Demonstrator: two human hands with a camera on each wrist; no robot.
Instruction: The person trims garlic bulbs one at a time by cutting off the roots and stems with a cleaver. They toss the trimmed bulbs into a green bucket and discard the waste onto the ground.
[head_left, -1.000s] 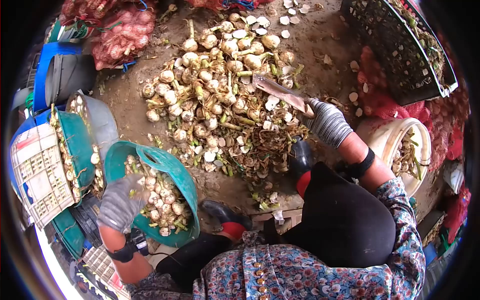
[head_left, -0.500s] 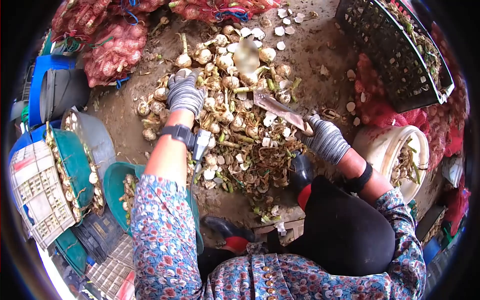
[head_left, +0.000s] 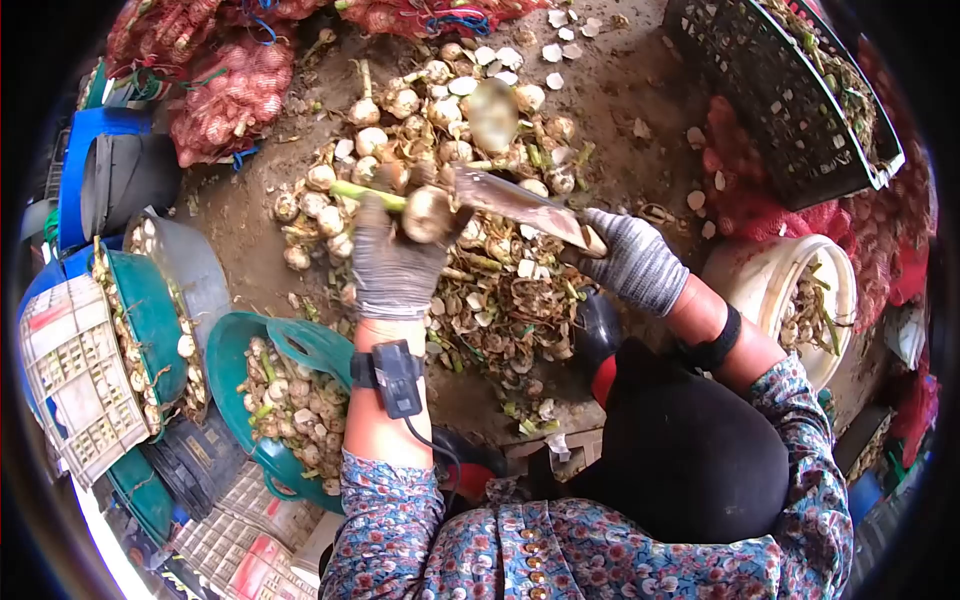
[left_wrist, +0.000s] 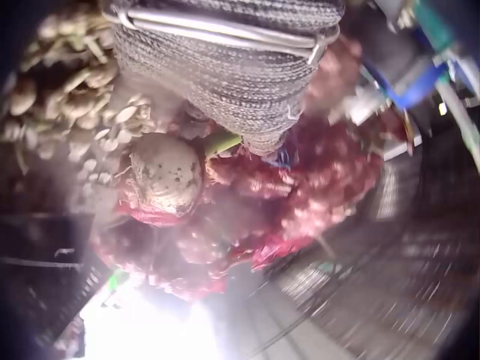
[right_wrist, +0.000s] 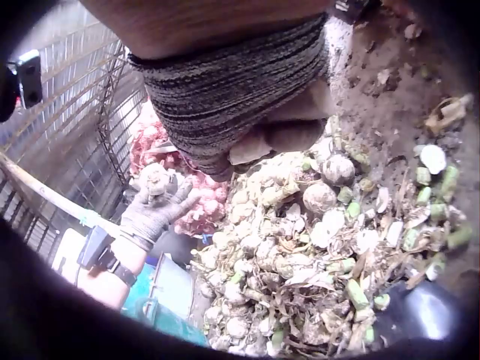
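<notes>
Head view: a stalked bulb (head_left: pixel 427 214) was grasped by the left hand (head_left: pixel 400 265), just beside a knife (head_left: pixel 520 207) gripped in the right hand (head_left: pixel 640 262), above heaped bulbs (head_left: pixel 444 112).

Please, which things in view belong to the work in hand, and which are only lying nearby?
In the work:
- left hand, holding a stalked bulb
- right hand, gripping a knife
- bulb pile
- probably the teal tub of bulbs

Seemingly just nearby:
- red mesh sacks
- black crate
</notes>
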